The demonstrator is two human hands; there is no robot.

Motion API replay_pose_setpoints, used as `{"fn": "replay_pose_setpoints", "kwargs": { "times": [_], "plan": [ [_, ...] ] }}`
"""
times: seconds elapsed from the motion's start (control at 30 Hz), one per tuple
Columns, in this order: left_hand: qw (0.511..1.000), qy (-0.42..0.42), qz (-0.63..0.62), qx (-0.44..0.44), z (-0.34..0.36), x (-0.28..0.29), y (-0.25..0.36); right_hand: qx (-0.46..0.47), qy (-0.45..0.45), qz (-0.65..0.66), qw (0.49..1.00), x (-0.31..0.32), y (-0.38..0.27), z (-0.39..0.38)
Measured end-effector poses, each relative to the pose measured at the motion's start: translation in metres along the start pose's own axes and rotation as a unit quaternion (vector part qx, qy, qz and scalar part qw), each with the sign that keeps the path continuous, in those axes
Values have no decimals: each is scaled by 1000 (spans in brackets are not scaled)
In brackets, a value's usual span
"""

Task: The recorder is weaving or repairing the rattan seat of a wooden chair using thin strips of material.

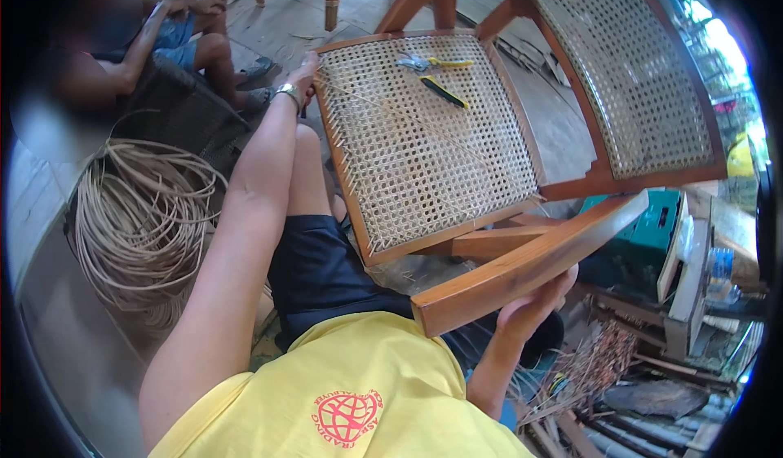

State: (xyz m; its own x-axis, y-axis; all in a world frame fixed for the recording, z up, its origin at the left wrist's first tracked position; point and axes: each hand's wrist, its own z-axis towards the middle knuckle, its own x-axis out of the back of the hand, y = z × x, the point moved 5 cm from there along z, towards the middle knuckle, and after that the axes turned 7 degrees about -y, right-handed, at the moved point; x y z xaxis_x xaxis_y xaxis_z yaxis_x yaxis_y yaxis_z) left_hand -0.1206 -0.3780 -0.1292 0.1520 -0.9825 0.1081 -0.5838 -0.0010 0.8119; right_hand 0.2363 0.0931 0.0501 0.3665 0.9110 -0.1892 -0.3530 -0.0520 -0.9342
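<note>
A wooden chair (351, 205) with a woven cane seat (432, 156) and cane backrest (624, 66) is tilted in front of me. My left hand (303, 76), a watch on its wrist, is closed at the seat frame's far left corner; its fingertips are partly hidden. My right hand (534, 307) grips the wooden armrest (522, 262) from below. On the weave lie yellow-handled pliers (447, 62) and a black and yellow utility knife (444, 92). A loose cane strand (408, 117) runs diagonally over the seat, and short ends stick up along its left edge.
A big coil of cane (143, 221) hangs at the left. Beyond it another person (155, 58) sits. To the right are a green crate (640, 238), a clear plastic bottle (721, 270) and a heap of cane scraps and wood (595, 360). Rattan furniture legs (330, 1) stand at the back.
</note>
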Motion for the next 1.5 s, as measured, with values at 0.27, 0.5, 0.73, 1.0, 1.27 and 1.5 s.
{"fn": "replay_pose_setpoints", "kwargs": {
  "times": [0.27, 0.5, 0.73, 1.0, 1.27, 1.5],
  "plan": [
    [1000, -28, 8, -6, 27, 19, -6, 0, -56, -185, 981, 8, 9, 7],
    [981, -188, -32, 23, 34, 45, -19, -121, 40, -199, 972, 76, 26, 3],
    [947, 171, 271, -36, 40, 100, 0, 72, 77, -346, 932, 21, -83, 51],
    [881, 208, 409, -120, 2, 37, 39, 58, -393, -162, 903, -146, -140, 73],
    [881, 177, 423, -115, 15, 42, 32, -29, -375, 55, 925, -181, -133, 36],
    [853, 235, 454, -105, 30, 77, 26, -137, -491, 277, 815, -198, -121, 33]
  ]
}}
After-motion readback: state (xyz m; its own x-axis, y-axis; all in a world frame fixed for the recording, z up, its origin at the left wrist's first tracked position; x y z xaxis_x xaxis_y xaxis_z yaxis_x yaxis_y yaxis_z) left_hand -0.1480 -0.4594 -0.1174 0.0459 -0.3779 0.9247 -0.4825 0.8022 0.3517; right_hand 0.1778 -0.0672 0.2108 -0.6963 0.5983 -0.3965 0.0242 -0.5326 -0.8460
